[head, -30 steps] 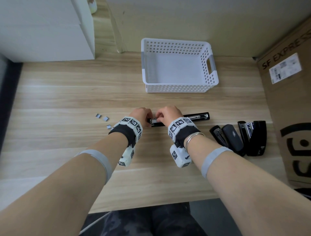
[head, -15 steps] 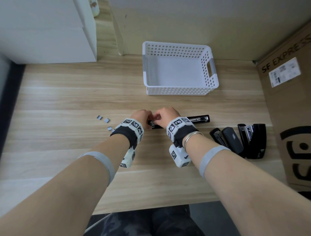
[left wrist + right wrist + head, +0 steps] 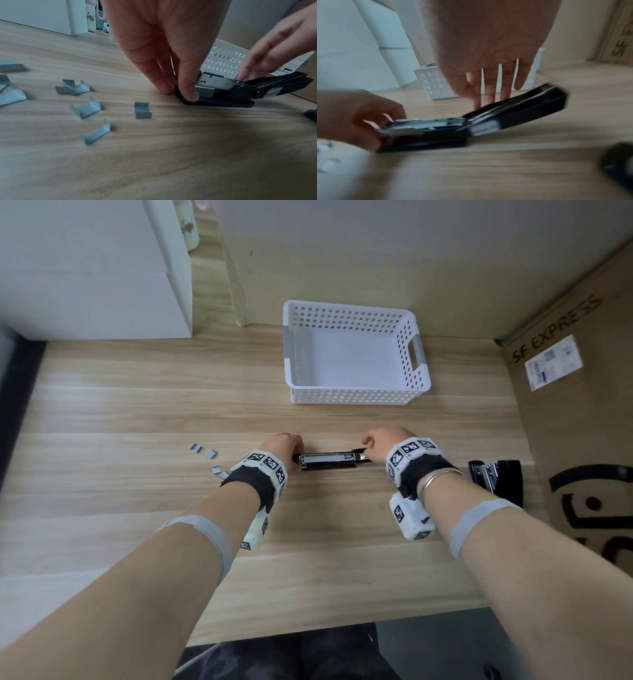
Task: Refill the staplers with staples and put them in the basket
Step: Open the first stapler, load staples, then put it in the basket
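Note:
A black stapler [image 3: 327, 463] lies opened flat in the middle of the wooden desk, its metal staple channel [image 3: 214, 81] facing up. My left hand [image 3: 294, 453] pinches the front end of the stapler's base [image 3: 216, 103] between thumb and fingers. My right hand [image 3: 368, 448] is at the hinge end, with straight fingers [image 3: 489, 94] touching the black lid [image 3: 530, 106], which tilts up off the desk. Several loose staple strips [image 3: 205, 454] lie to the left of my left hand [image 3: 180, 93]. The white perforated basket [image 3: 356, 398] stands empty behind the stapler.
More black staplers [image 3: 500, 477] lie opened at the right, partly hidden behind my right forearm. A cardboard box [image 3: 582, 412] stands along the desk's right edge. A white cabinet [image 3: 85, 268] fills the far left corner.
My right hand has moved right along the stapler, from its front end beside my left hand to the lid. My left hand has stayed on the front end.

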